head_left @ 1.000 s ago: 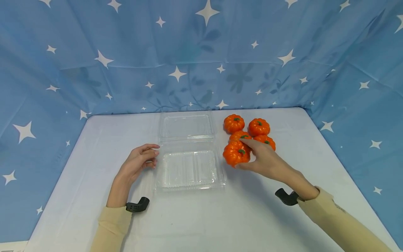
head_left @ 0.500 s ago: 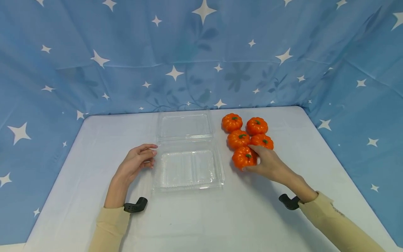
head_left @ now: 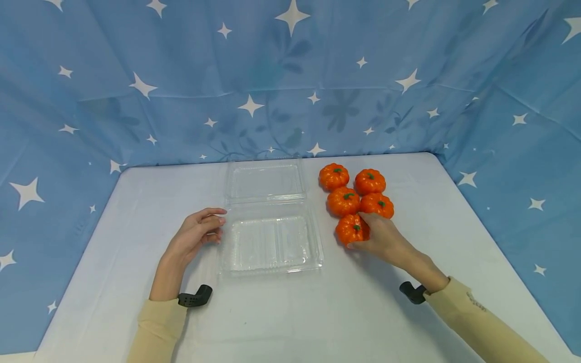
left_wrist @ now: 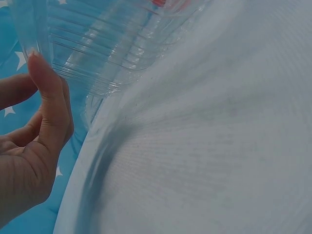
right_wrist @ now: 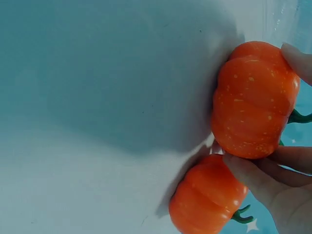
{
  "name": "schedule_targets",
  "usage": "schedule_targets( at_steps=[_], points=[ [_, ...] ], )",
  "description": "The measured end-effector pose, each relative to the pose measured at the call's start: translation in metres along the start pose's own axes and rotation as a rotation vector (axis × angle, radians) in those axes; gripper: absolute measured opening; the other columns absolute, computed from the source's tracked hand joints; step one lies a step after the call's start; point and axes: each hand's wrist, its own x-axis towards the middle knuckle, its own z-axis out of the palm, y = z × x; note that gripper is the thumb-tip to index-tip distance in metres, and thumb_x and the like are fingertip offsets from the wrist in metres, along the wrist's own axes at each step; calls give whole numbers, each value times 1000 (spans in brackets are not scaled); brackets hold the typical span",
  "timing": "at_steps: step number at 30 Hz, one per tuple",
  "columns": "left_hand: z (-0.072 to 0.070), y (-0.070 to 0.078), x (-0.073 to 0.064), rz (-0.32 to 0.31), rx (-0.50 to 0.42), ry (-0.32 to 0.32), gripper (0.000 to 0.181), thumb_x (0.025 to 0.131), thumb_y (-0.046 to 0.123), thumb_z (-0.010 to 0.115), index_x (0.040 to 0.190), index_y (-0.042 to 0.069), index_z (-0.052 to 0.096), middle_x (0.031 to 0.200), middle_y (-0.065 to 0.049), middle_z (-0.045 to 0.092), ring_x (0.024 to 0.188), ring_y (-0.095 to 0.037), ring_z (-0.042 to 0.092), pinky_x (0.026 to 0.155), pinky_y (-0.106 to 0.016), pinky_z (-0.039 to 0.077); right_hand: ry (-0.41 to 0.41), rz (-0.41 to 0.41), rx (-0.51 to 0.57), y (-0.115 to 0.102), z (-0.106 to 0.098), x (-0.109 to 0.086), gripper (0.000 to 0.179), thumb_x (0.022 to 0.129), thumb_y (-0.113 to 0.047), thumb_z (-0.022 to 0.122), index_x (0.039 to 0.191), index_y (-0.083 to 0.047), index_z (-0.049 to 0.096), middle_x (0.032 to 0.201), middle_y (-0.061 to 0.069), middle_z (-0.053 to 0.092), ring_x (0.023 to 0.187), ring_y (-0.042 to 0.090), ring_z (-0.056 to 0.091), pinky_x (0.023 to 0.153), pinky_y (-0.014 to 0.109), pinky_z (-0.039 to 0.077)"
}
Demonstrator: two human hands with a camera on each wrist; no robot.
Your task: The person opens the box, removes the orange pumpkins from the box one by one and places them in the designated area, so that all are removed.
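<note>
In the head view, my right hand (head_left: 383, 239) holds the nearest small orange toy pumpkin (head_left: 350, 230) from its right side, fingers behind and thumb in front. The right wrist view shows this pumpkin (right_wrist: 256, 100) between thumb and fingers, low at the table; another pumpkin (right_wrist: 207, 197) sits beside it. Several more pumpkins (head_left: 343, 202) with green stems are grouped just behind. My left hand (head_left: 192, 237) lies at the left edge of a clear plastic clamshell box (head_left: 316, 242), fingers loosely bent. In the left wrist view, one fingertip (left_wrist: 33, 54) meets the box's rim.
The box's lid (head_left: 266, 180) is folded back flat towards the rear of the white table (head_left: 254, 322). A blue curtain (head_left: 290, 75) with white stars hangs behind and at both sides.
My right hand has moved the pumpkin to the right and slightly nearer, away from the box. The pumpkins behind are now less covered. My left hand has stayed by the box.
</note>
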Motion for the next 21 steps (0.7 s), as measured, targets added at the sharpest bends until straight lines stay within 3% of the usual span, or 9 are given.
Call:
schedule_targets(
  at_steps=[14, 18, 21],
  points=[
    [-13, -6, -9, -18, 41, 29, 54, 102, 27, 66, 144, -3, 48, 89, -3, 67, 73, -13, 61, 70, -28, 57, 32, -13, 2, -7, 7, 8, 81, 82, -20, 88, 145, 10, 47, 145, 29, 53, 132, 44, 51, 104, 59, 50],
    [-15, -4, -11, -18, 131, 27, 52, 104, 28, 61, 145, -1, 48, 109, -12, 67, 83, -17, 66, 78, -31, 59, 61, -28, 0, -7, 5, 6, 75, 84, -20, 87, 143, 8, 51, 139, 25, 58, 121, 39, 57, 98, 55, 55],
    [-15, 0, -10, 28, 260, 38, 50, 106, 27, 56, 147, -1, 47, 125, -20, 62, 98, -26, 68, 89, -37, 59, 117, -58, -2, -5, 2, 4, 67, 87, -21, 84, 140, 7, 55, 135, 24, 61, 112, 37, 61, 93, 54, 57]
  ],
)
